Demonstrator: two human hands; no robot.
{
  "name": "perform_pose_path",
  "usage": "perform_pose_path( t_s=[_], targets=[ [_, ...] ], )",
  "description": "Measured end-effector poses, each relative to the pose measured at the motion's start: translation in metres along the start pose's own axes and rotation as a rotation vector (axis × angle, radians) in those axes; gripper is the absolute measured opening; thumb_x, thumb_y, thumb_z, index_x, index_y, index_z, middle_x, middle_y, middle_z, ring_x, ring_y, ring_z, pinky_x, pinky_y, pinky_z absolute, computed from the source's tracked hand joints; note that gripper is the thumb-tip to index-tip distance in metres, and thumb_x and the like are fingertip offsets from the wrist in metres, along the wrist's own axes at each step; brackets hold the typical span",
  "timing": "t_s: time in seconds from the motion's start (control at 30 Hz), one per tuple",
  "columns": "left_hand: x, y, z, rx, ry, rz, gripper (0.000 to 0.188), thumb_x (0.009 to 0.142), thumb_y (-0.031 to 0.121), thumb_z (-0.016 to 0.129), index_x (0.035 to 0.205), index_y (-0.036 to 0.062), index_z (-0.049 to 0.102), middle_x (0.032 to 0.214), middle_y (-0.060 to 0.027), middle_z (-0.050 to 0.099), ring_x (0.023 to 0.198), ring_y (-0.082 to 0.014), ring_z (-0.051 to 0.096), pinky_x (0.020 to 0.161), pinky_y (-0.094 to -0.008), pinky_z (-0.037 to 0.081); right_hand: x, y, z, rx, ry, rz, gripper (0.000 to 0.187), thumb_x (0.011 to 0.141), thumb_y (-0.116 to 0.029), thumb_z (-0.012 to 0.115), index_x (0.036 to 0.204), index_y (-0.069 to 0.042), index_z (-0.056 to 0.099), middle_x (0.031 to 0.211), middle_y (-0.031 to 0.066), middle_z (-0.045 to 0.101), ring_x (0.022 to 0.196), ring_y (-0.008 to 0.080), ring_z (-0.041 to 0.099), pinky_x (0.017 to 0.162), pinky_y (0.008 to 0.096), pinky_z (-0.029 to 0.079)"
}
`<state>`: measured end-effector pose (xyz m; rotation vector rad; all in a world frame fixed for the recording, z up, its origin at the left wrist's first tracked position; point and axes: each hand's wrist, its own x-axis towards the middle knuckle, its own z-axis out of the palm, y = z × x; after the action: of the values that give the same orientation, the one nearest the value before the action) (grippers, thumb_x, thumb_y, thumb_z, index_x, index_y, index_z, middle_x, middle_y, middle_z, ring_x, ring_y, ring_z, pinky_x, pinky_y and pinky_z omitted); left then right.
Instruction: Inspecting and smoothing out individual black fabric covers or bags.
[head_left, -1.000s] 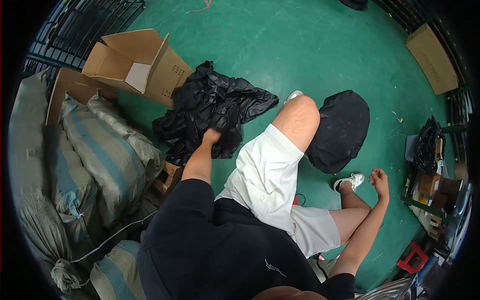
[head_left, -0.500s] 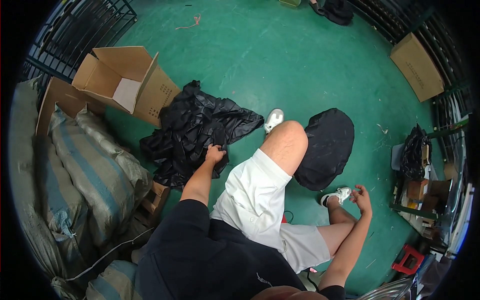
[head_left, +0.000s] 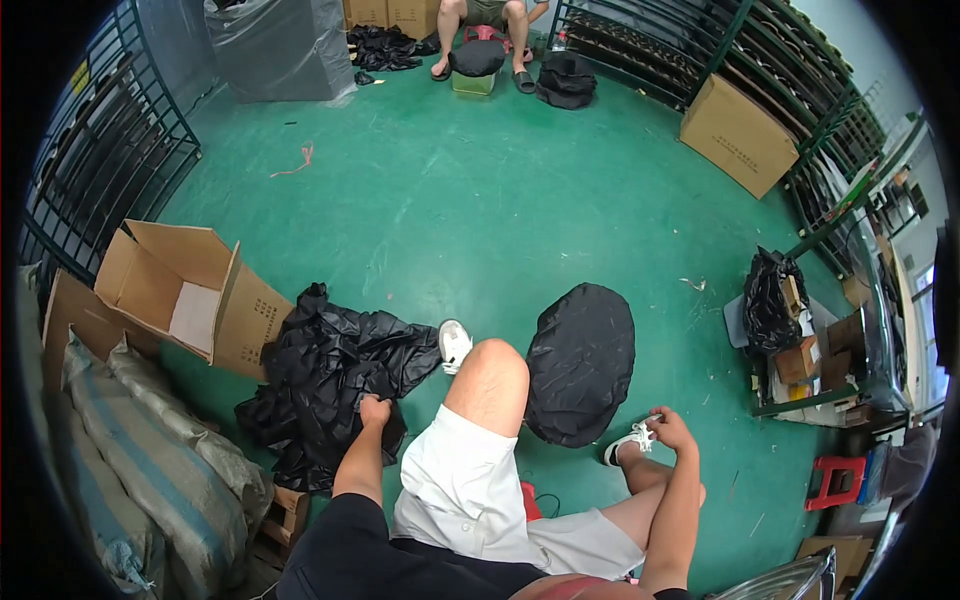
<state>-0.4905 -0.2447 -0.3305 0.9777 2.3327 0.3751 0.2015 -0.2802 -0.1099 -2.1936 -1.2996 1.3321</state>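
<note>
My left hand (head_left: 374, 410) is closed on the edge of a crumpled heap of shiny black cloth (head_left: 325, 365), which lies on the floor left of my knee. Just right of that knee rests an oval, flat-looking thing in black cloth (head_left: 582, 365); what is under its cloth is hidden. My right hand (head_left: 672, 428) hangs in the air above my right shoe (head_left: 630, 443). Its fingers are loosely bent and apart, with nothing seen in them.
An open cardboard box (head_left: 190, 290) stands beside the heap, with striped woven sacks (head_left: 150, 460) nearer on the left. Shelving with bins (head_left: 800, 350) and a red stool (head_left: 836, 482) are at the right. Far ahead, a person sits behind a black-covered thing (head_left: 477, 58).
My view has tilted up, so the far end of the room shows. My left hand stays at the cloth heap. The right hand has lowered slightly toward the shoe.
</note>
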Motion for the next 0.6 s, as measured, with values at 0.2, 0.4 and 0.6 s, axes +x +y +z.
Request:
perform_pose_path(
  t_s=[0.2, 0.4, 0.6],
  targets=[
    [-0.024, 0.06, -0.063, -0.06, 0.22, -0.072, 0.018, 0.075, 0.02, 0.072, 0.08, 0.0068, 0.061, 0.096, -0.0172, 0.069, 0.096, -0.0373, 0.065, 0.085, -0.0445, 0.051, -0.006, -0.011, -0.006, -0.042, 0.024, -0.013, 0.041, 0.088, -0.015, 0.067, 0.123, 0.002, 0.055, 0.08, 0.0106, 0.066, 0.067, 0.0159, 0.063, 0.062, 0.0318, 0.05],
    [0.016, 0.096, -0.145, -0.651, 0.431, 0.399, 0.033, 0.081, 0.02, 0.074, 0.071, 0.0074, 0.045, 0.066, -0.0009, 0.039, 0.064, -0.0133, 0.038, 0.062, -0.0302, 0.039, 0.006, -0.041, -0.008, -0.08, -0.003, -0.148, 0.039, 0.087, -0.014, 0.067, 0.121, 0.002, 0.057, 0.077, 0.0101, 0.065, 0.066, 0.0158, 0.062, 0.062, 0.0309, 0.049],
    [-0.077, 0.318, -0.218, -1.181, -0.012, 0.607, 0.035, 0.091, 0.022, 0.069, 0.074, 0.0182, 0.039, 0.064, 0.0096, 0.03, 0.048, -0.0018, 0.027, 0.042, -0.0215, 0.019, 0.004, -0.052, -0.014, -0.019, 0.031, -0.286, 0.037, 0.087, -0.013, 0.067, 0.119, 0.002, 0.057, 0.079, 0.0081, 0.065, 0.068, 0.015, 0.062, 0.064, 0.0296, 0.05]
  ],
)
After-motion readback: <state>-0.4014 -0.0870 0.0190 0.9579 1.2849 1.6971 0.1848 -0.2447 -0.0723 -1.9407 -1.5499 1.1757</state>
